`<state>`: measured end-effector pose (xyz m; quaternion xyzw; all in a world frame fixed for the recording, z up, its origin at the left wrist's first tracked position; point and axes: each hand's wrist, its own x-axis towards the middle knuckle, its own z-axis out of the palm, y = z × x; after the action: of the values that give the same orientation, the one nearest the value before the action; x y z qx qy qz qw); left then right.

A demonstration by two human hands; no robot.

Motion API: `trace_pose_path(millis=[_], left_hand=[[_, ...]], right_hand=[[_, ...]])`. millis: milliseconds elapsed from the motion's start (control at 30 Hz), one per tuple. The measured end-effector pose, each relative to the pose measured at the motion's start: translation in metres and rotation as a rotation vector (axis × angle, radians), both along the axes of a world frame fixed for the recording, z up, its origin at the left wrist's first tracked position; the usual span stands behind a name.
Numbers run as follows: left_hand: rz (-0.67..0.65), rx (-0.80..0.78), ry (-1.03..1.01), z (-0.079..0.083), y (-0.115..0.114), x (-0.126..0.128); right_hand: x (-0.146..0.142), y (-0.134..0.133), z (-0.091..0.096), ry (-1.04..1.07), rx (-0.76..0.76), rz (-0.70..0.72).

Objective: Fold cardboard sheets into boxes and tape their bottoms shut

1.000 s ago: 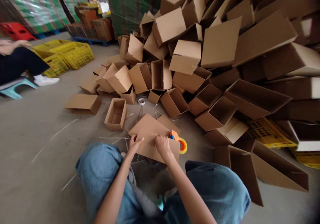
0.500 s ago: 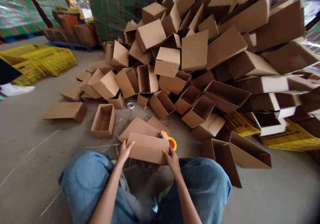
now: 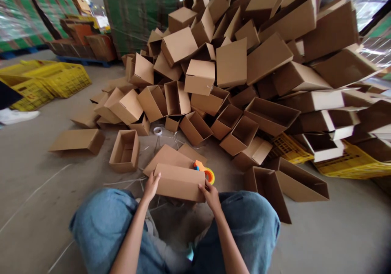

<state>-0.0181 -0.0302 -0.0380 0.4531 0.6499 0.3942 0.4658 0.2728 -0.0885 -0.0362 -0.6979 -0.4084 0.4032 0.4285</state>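
Note:
I sit on the floor with my knees apart, in blue jeans. Between them I hold a long brown cardboard box point(image 3: 179, 182) by its two ends. My left hand point(image 3: 150, 187) grips the left end, fingers curled over the edge. My right hand point(image 3: 209, 194) clasps the right end. Flat cardboard sheets point(image 3: 167, 156) lie on the floor just behind the box. An orange and yellow tape dispenser point(image 3: 205, 171) rests beside the box's right end, close to my right hand.
A tall heap of folded cardboard boxes point(image 3: 232, 66) fills the space ahead and to the right. An open box point(image 3: 125, 152) and a roll of tape point(image 3: 157, 130) lie ahead left. Yellow crates point(image 3: 58, 78) stand far left, beside another person's shoe point(image 3: 16, 116). Plastic straps point(image 3: 36, 192) litter the floor.
The cardboard went from a tilted, half-flat piece under my fingers to a squared box held level by both ends. My view swung to the right.

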Motion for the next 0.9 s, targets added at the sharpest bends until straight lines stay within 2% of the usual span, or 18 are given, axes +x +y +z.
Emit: trace_pose_path(millis=[167, 267, 500, 900], left_hand=[[-0.008, -0.005, -0.143, -0.008, 0.002, -0.003], [-0.05, 0.002, -0.193, -0.006, 0.0, -0.003], [-0.1, 0.003, -0.115, 0.01, -0.009, -0.001], [0.001, -0.057, -0.014, 0.019, -0.003, 0.0]], right_hand=[[0.002, 0.001, -0.002, -0.016, -0.016, 0.022], [0.005, 0.002, -0.004, -0.034, -0.023, 0.019], [0.005, -0.001, -0.004, -0.047, -0.07, 0.013], [0.0, -0.002, 0.01, -0.161, -0.147, -0.05]])
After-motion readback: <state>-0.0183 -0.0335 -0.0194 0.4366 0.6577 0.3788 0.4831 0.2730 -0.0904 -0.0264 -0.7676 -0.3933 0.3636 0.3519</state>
